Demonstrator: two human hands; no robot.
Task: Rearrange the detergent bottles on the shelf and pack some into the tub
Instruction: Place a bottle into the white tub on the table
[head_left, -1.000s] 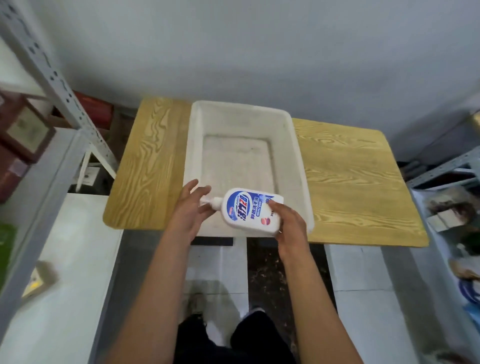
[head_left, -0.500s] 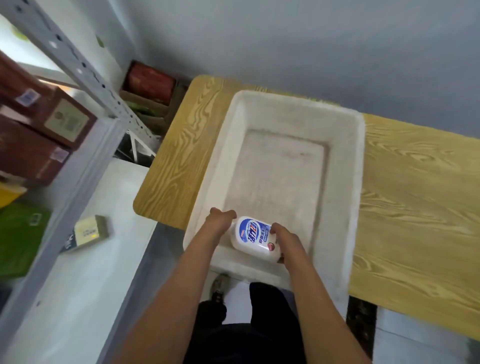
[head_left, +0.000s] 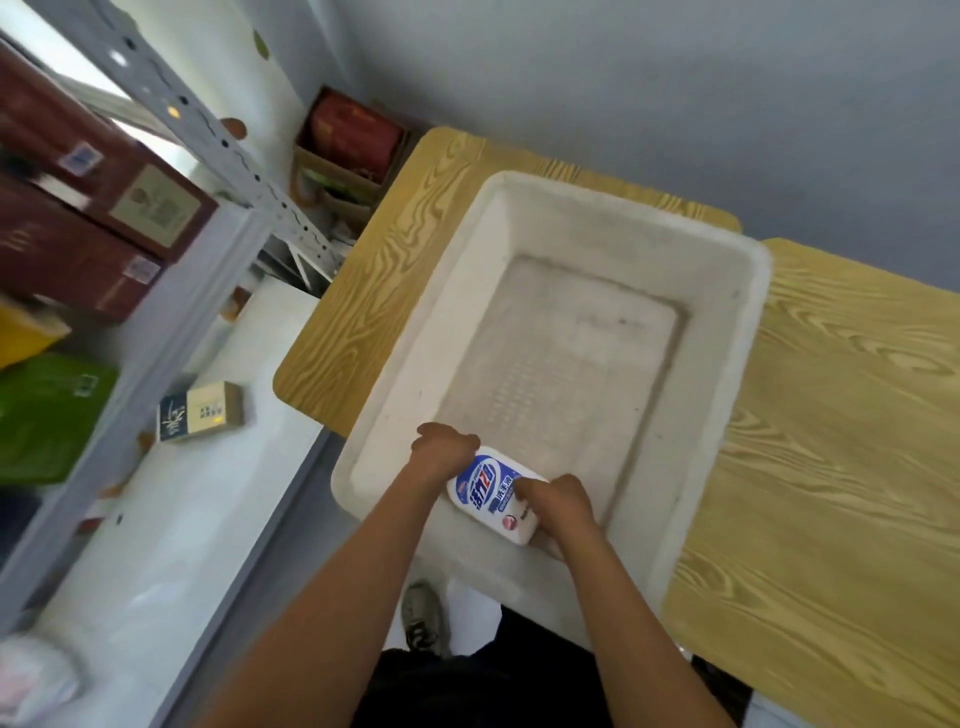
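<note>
While both hands reach down over the near rim, the detergent bottle (head_left: 492, 493) lies on its side inside the white tub (head_left: 737, 332), low in the near left corner, right between the two hands. Left hand (head_left: 444, 451) is at the neck end, fingers curled over it so the cap is hidden; right hand (head_left: 558, 501) is clamped on the base end, fingers wrapped over the bottle's far edge. So both hands are grasping it, one at each end, neither one slack.

Long axis runs slantwise, neck up and to the left, base down and to the right, roughly along the tub's near wall. Label faces up at the camera: blue oval, white lettering, a small red mark near the base. Whether the bottle is resting on the tub floor or held just off it, cannot tell from here.

Tub sits on the wood-grain desk (head_left: 831, 467), its near end hanging past the desk edge. Off to the left, a grey metal shelf (head_left: 208, 249) carries dark red boxes (head_left: 93, 223), a green pack (head_left: 47, 415), and a small box (head_left: 200, 411) lying on the white lower board.
</note>
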